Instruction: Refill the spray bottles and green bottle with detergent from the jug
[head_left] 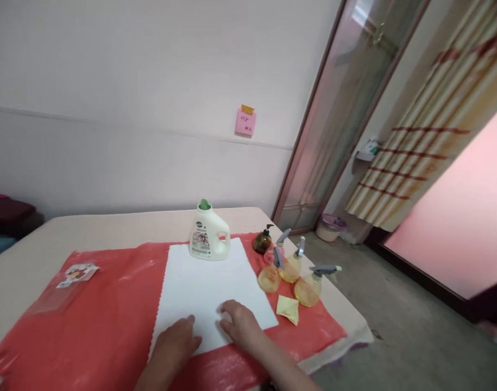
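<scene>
My left hand (177,343) hovers at or rests on the lower left part of a white sheet (209,288); its thumb and fingers are apart and hold nothing. To its right, my right hand (240,325) is over the same sheet, fingers loosely curved and apart, also without anything in it. Whether either hand touches the sheet I cannot tell. At the sheet's far edge stands an upright white jug (207,236) with a handle on its right and a green piece (205,205) in its mouth. A folded yellow cloth or paper (288,309) lies right of my right hand.
Several spray bottles with yellowish liquid, one of them a bottle (308,290) near the right edge, stand beside a dark pump bottle (263,241). Red plastic sheeting (113,304) covers much of the table. A clear printed bag (77,274) lies left. A pink note (245,123) hangs on the wall.
</scene>
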Demonstrator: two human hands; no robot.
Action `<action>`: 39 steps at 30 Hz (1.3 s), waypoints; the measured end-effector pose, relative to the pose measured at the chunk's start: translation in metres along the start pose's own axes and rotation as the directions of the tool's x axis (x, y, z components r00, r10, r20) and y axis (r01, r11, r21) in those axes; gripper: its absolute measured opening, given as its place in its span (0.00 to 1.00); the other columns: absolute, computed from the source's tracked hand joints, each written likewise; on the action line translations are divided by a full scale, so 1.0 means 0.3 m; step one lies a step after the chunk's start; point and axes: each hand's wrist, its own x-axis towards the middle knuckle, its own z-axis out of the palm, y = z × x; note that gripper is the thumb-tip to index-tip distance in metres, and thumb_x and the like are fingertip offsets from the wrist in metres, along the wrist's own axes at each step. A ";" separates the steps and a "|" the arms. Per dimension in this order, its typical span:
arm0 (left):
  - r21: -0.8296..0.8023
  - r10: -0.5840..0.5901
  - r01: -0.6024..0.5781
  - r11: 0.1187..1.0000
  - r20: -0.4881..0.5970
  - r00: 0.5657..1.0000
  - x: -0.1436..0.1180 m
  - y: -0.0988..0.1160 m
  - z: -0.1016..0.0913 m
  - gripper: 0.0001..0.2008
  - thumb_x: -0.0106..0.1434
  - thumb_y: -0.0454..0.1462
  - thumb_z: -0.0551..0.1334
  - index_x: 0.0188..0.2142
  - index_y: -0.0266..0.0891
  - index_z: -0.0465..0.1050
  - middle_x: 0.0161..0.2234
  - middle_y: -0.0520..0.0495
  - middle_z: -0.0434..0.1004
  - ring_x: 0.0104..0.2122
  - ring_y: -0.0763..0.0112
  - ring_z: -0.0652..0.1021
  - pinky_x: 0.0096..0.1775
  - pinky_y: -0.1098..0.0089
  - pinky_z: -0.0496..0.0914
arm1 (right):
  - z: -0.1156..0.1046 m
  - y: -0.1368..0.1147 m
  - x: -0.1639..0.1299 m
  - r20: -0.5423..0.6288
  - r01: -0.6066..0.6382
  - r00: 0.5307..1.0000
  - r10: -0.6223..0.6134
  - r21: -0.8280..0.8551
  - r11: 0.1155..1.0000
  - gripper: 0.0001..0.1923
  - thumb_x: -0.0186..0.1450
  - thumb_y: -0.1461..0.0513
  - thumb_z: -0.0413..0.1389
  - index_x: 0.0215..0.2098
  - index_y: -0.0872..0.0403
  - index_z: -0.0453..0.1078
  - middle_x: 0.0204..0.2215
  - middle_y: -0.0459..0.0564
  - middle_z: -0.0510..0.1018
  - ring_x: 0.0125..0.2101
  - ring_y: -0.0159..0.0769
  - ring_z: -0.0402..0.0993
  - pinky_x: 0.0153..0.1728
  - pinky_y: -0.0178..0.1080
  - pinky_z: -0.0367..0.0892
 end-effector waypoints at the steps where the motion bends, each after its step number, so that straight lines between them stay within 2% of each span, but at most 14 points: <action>1: 0.037 -0.001 0.001 0.999 0.013 1.000 0.003 -0.014 0.017 0.22 0.60 0.37 0.62 0.53 0.38 0.80 0.50 0.32 0.85 0.53 0.41 0.83 0.54 0.50 0.73 | 0.005 0.006 -0.002 0.023 -0.012 1.000 0.013 -0.043 0.999 0.18 0.73 0.53 0.61 0.57 0.54 0.73 0.55 0.54 0.79 0.54 0.44 0.78 0.56 0.54 0.75; 3: 0.073 0.006 -0.008 0.997 0.029 1.000 0.001 -0.038 0.044 0.24 0.60 0.39 0.62 0.55 0.38 0.79 0.52 0.33 0.84 0.55 0.42 0.82 0.55 0.50 0.72 | 0.014 0.020 0.005 0.074 -0.023 0.997 0.032 -0.120 0.993 0.19 0.73 0.53 0.61 0.57 0.54 0.73 0.56 0.54 0.78 0.53 0.44 0.78 0.54 0.54 0.76; 7: -0.005 -0.011 0.011 1.000 0.002 1.000 -0.014 -0.077 0.076 0.26 0.59 0.42 0.62 0.56 0.41 0.78 0.56 0.35 0.83 0.59 0.44 0.80 0.60 0.51 0.70 | 0.024 0.035 0.025 0.128 -0.010 0.991 0.039 -0.219 0.976 0.20 0.73 0.52 0.61 0.58 0.54 0.73 0.56 0.54 0.78 0.53 0.44 0.78 0.53 0.53 0.77; 10: -0.044 0.028 -0.029 0.999 -0.009 1.000 -0.016 -0.093 0.087 0.27 0.60 0.44 0.60 0.58 0.40 0.78 0.59 0.35 0.81 0.61 0.43 0.78 0.64 0.50 0.67 | 0.032 0.035 0.033 0.144 0.005 0.989 0.035 -0.264 0.964 0.20 0.73 0.52 0.61 0.58 0.54 0.73 0.56 0.54 0.78 0.52 0.43 0.78 0.53 0.52 0.77; 13: -0.015 0.011 -0.012 1.000 -0.027 1.000 -0.010 -0.090 0.092 0.27 0.62 0.44 0.60 0.59 0.39 0.77 0.61 0.35 0.80 0.63 0.44 0.77 0.67 0.48 0.65 | 0.040 0.036 0.036 0.150 0.023 0.988 0.022 -0.293 0.956 0.20 0.73 0.52 0.61 0.58 0.54 0.73 0.56 0.54 0.78 0.52 0.43 0.78 0.52 0.52 0.77; 16: 0.088 0.024 -0.019 0.996 -0.050 0.998 -0.009 -0.079 0.090 0.28 0.66 0.43 0.57 0.63 0.38 0.74 0.65 0.38 0.77 0.65 0.51 0.76 0.68 0.54 0.64 | 0.047 0.042 0.041 0.157 0.039 0.988 0.011 -0.312 0.949 0.20 0.73 0.52 0.61 0.58 0.54 0.73 0.55 0.54 0.78 0.52 0.43 0.78 0.52 0.52 0.77; 19: 0.268 0.056 -0.054 0.962 0.000 0.998 -0.017 -0.067 0.080 0.29 0.70 0.40 0.53 0.67 0.35 0.70 0.68 0.38 0.74 0.67 0.54 0.74 0.68 0.57 0.65 | 0.056 0.049 0.049 0.162 0.051 0.987 0.003 -0.327 0.944 0.20 0.73 0.52 0.61 0.58 0.54 0.73 0.55 0.54 0.78 0.51 0.43 0.78 0.52 0.52 0.78; 21: 0.309 0.070 -0.079 0.948 0.040 0.997 -0.021 -0.065 0.077 0.29 0.72 0.40 0.51 0.69 0.35 0.69 0.68 0.38 0.73 0.67 0.54 0.74 0.67 0.57 0.66 | 0.060 0.053 0.054 0.160 0.062 0.987 -0.008 -0.332 0.941 0.20 0.73 0.52 0.61 0.58 0.54 0.73 0.55 0.54 0.78 0.51 0.43 0.78 0.51 0.51 0.78; 26: 0.321 0.045 -0.064 0.945 0.066 0.997 -0.007 -0.079 0.093 0.29 0.73 0.41 0.52 0.71 0.38 0.67 0.70 0.42 0.71 0.69 0.57 0.72 0.68 0.60 0.65 | 0.061 0.057 0.063 0.173 0.086 0.985 -0.026 -0.348 0.933 0.20 0.73 0.52 0.61 0.57 0.54 0.73 0.55 0.54 0.78 0.51 0.43 0.78 0.51 0.51 0.78; 30: 0.383 0.038 -0.075 0.921 0.103 0.994 -0.004 -0.067 0.102 0.29 0.74 0.40 0.51 0.72 0.35 0.66 0.72 0.41 0.68 0.71 0.57 0.69 0.69 0.60 0.64 | 0.055 0.051 0.066 0.193 0.083 0.981 -0.011 -0.368 0.926 0.20 0.73 0.52 0.61 0.58 0.54 0.73 0.55 0.54 0.78 0.51 0.43 0.78 0.51 0.51 0.78; 39: 0.293 0.044 -0.076 0.953 0.115 0.992 -0.018 -0.060 0.110 0.30 0.74 0.40 0.51 0.72 0.34 0.65 0.71 0.40 0.68 0.70 0.56 0.70 0.69 0.58 0.63 | 0.051 0.048 0.067 0.199 0.087 0.980 -0.012 -0.372 0.924 0.20 0.73 0.52 0.61 0.57 0.54 0.73 0.55 0.54 0.78 0.50 0.42 0.79 0.50 0.50 0.78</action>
